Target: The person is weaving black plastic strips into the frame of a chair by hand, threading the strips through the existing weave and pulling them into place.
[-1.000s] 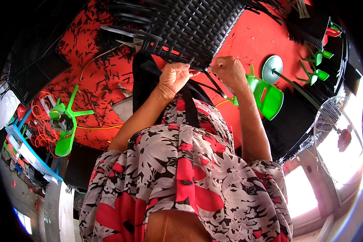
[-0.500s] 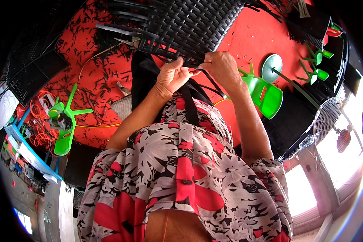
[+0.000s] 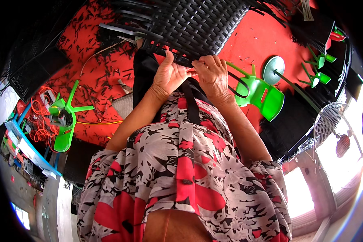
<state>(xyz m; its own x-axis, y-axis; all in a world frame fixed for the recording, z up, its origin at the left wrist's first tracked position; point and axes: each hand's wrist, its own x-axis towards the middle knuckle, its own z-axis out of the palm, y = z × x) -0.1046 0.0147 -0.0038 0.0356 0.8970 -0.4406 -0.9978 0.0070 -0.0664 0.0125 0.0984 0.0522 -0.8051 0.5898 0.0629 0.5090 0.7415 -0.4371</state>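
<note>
A panel of dark wicker weave [image 3: 197,28], made of flat black strips, rises in front of me at the top middle. My left hand [image 3: 168,75] lies just below its near edge, palm turned up and thumb stretched away from the fingers. Close beside it, my right hand [image 3: 212,76] has its fingers bent and pinched at the panel's lower edge. A loose black strip [image 3: 244,86] curves out to the right from behind this hand, and its pinched part is hidden by the fingers. The left fingertips reach toward the right hand.
Cut black scraps [image 3: 103,74] litter the red floor [image 3: 250,38]. A green plastic chair [image 3: 266,97] stands to the right, near a round-based stand [image 3: 273,70]. Another green chair [image 3: 66,121] is at left beside tangled orange cord [image 3: 40,129]. A fan [image 3: 330,123] stands far right.
My left thumb has lifted away from the fingers. My right hand has turned and moved slightly left and down, and the loose strip now bows out farther right.
</note>
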